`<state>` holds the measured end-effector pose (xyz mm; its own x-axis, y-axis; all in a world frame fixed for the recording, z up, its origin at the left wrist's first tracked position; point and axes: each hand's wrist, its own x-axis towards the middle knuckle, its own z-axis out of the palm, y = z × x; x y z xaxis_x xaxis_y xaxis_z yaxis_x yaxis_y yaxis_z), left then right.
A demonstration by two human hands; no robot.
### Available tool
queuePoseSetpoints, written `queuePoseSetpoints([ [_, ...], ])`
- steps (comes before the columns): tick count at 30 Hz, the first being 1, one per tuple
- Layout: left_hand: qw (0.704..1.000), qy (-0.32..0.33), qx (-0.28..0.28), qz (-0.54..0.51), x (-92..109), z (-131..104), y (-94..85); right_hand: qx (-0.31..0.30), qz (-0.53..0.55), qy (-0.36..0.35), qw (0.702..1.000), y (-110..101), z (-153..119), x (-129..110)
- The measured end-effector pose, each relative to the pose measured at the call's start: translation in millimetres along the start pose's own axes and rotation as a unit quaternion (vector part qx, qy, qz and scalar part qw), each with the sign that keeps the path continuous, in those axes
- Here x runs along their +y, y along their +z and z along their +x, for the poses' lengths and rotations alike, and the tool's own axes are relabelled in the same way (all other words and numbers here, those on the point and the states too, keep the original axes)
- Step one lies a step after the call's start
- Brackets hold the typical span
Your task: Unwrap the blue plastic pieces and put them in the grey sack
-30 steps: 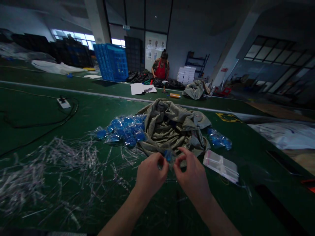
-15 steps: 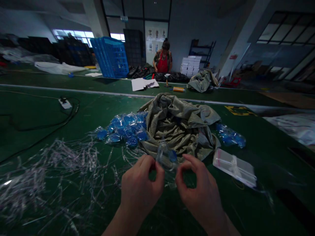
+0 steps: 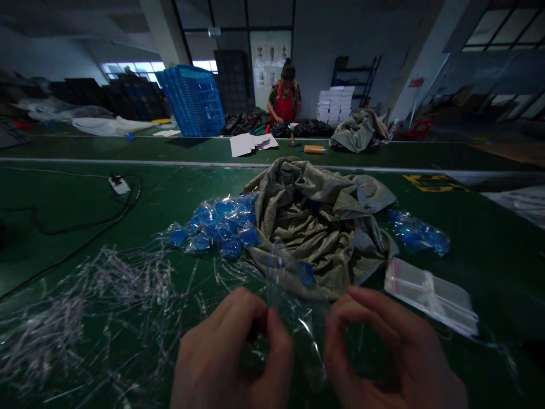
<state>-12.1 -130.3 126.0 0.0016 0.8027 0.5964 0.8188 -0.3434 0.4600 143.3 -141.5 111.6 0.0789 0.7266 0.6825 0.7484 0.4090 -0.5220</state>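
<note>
Between my hands a clear plastic bag (image 3: 298, 315) is stretched, with a small blue round piece (image 3: 306, 273) showing at its far end. My left hand (image 3: 234, 349) pinches the bag's left edge between thumb and forefinger. On the opposite edge, my right hand (image 3: 383, 346) has the same thumb-and-finger pinch. Behind the bag lies a crumpled grey-green woven sack (image 3: 306, 221). A heap of blue pieces in clear bags (image 3: 225, 221) sits left of the sack, and more bagged blue pieces (image 3: 419, 232) lie to its right.
Torn clear plastic strips (image 3: 123, 278) cover the left of the green table. A tied stack of clear bags (image 3: 432, 295) lies at right. Farther back are a power strip (image 3: 119, 184), blue crates (image 3: 191, 99), a hammer (image 3: 293, 135) and a person in a red apron (image 3: 283, 105).
Both hands have come closer to me and lower in view, drawing the clear bag with them. The bag now looks longer and more stretched out. The view has shifted slightly.
</note>
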Motion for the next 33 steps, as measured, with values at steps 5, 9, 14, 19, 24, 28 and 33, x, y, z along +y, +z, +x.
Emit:
queuePoseSetpoints([
  [5, 0.985, -0.070, -0.083, 0.132, -36, 24, 62.9, -0.124, 0.024, 0.084, 0.988, 54, 16, 69],
  [9, 0.961, -0.111, -0.164, 0.193, -56, 31, 105.1, -0.283, -0.186, 0.154, 0.928, 107, 7, 122],
  [14, 0.948, -0.125, -0.206, 0.206, -67, 23, 123.7, -0.310, -0.200, 0.189, 0.910, 117, -3, 135],
  [19, 0.947, -0.112, -0.226, 0.199, -65, 18, 127.2, -0.178, 0.093, 0.217, 0.955, 90, 6, 115],
  [24, 0.953, -0.069, -0.253, 0.153, -56, 17, 123.0, -0.221, 0.361, 0.298, 0.856, 98, 2, 105],
  [28, 0.957, -0.072, -0.246, 0.137, -56, 16, 117.7, -0.195, 0.368, 0.354, 0.837, 103, -6, 112],
  [33, 0.954, -0.103, -0.239, 0.149, -64, 16, 117.1, -0.194, 0.305, 0.326, 0.874, 76, -12, 122],
])
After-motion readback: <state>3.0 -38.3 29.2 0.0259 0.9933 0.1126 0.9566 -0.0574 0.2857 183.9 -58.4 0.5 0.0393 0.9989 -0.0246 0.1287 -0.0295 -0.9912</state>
